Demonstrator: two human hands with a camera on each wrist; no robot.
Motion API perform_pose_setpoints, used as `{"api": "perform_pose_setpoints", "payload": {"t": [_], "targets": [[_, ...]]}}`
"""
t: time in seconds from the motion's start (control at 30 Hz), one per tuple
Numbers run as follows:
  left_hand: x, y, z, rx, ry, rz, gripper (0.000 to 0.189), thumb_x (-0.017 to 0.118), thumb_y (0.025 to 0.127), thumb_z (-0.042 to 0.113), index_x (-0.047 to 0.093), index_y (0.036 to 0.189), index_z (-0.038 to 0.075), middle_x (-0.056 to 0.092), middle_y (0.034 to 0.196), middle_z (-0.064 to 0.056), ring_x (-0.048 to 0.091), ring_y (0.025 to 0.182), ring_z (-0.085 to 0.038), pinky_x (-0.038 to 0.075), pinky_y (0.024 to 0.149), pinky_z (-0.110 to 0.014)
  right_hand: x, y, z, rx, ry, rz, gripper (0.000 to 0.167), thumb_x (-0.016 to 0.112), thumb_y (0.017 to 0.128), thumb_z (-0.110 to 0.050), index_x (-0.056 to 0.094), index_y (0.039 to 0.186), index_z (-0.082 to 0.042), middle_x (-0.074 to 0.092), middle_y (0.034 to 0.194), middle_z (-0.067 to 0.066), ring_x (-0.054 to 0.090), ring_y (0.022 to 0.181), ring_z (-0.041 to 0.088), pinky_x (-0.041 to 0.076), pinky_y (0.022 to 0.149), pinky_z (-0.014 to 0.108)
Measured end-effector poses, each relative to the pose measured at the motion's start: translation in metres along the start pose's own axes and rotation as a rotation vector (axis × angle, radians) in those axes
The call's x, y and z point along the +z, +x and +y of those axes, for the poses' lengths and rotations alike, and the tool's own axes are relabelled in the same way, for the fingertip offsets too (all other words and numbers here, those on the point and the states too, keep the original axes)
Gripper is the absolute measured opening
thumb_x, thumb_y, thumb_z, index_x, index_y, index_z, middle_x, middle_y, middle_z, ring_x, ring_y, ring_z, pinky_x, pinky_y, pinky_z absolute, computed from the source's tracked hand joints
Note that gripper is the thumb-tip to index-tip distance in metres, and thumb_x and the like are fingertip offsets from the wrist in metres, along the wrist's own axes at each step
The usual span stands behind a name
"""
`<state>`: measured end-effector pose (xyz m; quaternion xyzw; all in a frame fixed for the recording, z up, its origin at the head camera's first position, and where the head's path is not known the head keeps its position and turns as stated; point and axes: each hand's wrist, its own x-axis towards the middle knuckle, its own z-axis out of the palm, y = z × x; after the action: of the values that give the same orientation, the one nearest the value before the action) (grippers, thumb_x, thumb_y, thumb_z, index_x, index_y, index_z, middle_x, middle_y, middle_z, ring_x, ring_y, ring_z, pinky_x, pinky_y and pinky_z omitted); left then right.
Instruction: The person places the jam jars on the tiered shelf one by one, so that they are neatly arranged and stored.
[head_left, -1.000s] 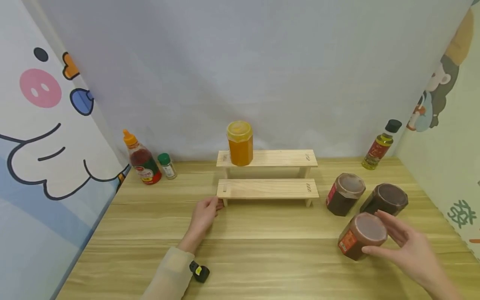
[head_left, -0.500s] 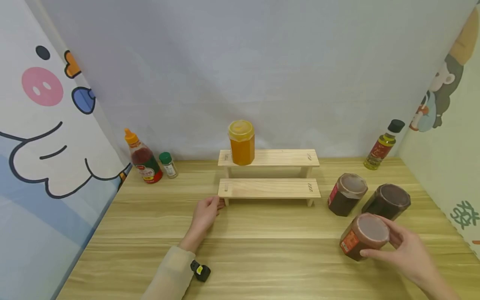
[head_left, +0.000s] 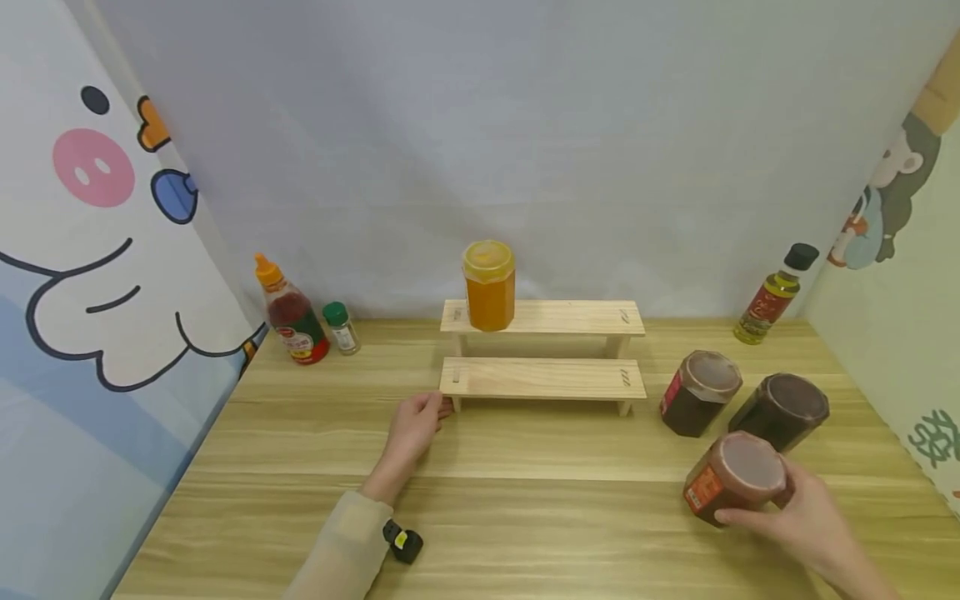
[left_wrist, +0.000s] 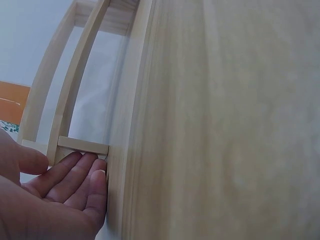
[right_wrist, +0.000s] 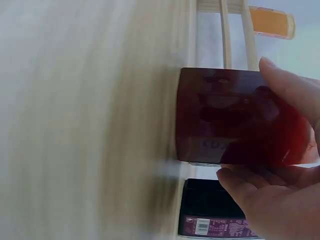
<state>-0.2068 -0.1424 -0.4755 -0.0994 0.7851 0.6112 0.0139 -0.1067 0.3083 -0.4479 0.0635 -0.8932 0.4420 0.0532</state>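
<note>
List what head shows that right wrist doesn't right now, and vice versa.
Only head: left hand, red sauce bottle, green-capped shaker, oil bottle, wall cartoons.
Only right wrist: a readable-size barcode on the purple label of a dark jar.
Both: right hand holding the reddish-brown jar, wooden stand with the orange jar on top, tabletop, and a dark jar (head has two).

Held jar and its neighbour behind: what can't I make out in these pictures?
Head view: held jar's lower right side, covered by the right grip.
Head view: print on its label, too small.
Head view: far-right jar's lower front, hidden behind the held jar.
Right wrist view: held jar's lid end, lost at the grip and right edge.
</note>
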Motion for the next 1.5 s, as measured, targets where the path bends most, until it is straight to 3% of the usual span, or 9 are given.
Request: {"api": "perform_pose_setpoints", "payload": {"t": [0.1, 0.17, 0.67, 0.93, 1.33, 1.5], "targets": [[0.0003, -0.0001, 0.0000, 0.003, 0.001, 0.000, 0.039, 0.042, 0.103, 0.022, 0.061, 0.119, -0.007, 0.065, 0.112, -0.018, 0.061, 0.106, -0.028, 0.051, 0.085, -0.040, 0.0015, -0.0008, 0.0001, 0.012, -0.034, 0.004, 0.073, 0.090, 0.064, -0.011, 0.053, 0.124, 0.007, 0.062, 0.112, 0.020, 0.052, 0.093, -0.011, 0.045, 0.073, 0.010], [0.0005, -0.0003, 0.0003, 0.002, 0.001, 0.000, 0.039, 0.042, 0.103, 0.022, 0.061, 0.120, -0.007, 0.065, 0.112, -0.018, 0.061, 0.106, -0.028, 0.051, 0.085, -0.040, 0.0018, -0.0012, 0.0003, 0.014, -0.048, 0.007, 0.073, 0.090, 0.063, -0.012, 0.053, 0.123, 0.008, 0.061, 0.112, 0.024, 0.051, 0.092, -0.012, 0.045, 0.073, 0.010], [0.0007, -0.0010, 0.0023, -0.004, 0.012, 0.002, 0.040, 0.042, 0.103, 0.023, 0.060, 0.122, -0.007, 0.065, 0.112, -0.019, 0.061, 0.107, -0.029, 0.050, 0.087, -0.040, 0.0014, -0.0023, 0.0013, 0.128, -0.119, -0.016, 0.070, 0.089, 0.067, -0.023, 0.055, 0.122, 0.005, 0.064, 0.111, 0.021, 0.052, 0.087, -0.010, 0.046, 0.070, 0.016], [0.0000, -0.0007, 0.0012, 0.001, 0.019, -0.003, 0.040, 0.041, 0.103, 0.023, 0.060, 0.122, -0.007, 0.065, 0.113, -0.019, 0.061, 0.108, -0.029, 0.050, 0.087, -0.041, 0.0012, -0.0022, 0.0020, 0.148, -0.100, -0.026, 0.074, 0.088, 0.068, -0.026, 0.053, 0.125, 0.004, 0.061, 0.115, 0.022, 0.050, 0.089, -0.012, 0.044, 0.073, 0.015], [0.0007, -0.0008, 0.0022, -0.004, 0.014, -0.002, 0.039, 0.041, 0.103, 0.021, 0.060, 0.121, -0.008, 0.065, 0.112, -0.019, 0.061, 0.107, -0.029, 0.050, 0.087, -0.040, 0.0012, 0.0004, -0.0018, 0.245, -0.070, -0.040, 0.076, 0.087, 0.068, -0.032, 0.053, 0.126, 0.005, 0.060, 0.117, 0.023, 0.053, 0.087, -0.008, 0.049, 0.071, 0.020], [0.0003, -0.0006, 0.0020, 0.000, 0.010, -0.002, 0.039, 0.041, 0.103, 0.022, 0.060, 0.121, -0.008, 0.065, 0.112, -0.019, 0.061, 0.107, -0.029, 0.050, 0.086, -0.041, 0.0029, 0.0023, -0.0034, 0.221, -0.079, -0.010, 0.076, 0.088, 0.068, -0.032, 0.055, 0.125, 0.005, 0.061, 0.116, 0.023, 0.052, 0.087, -0.009, 0.048, 0.071, 0.017]]}}
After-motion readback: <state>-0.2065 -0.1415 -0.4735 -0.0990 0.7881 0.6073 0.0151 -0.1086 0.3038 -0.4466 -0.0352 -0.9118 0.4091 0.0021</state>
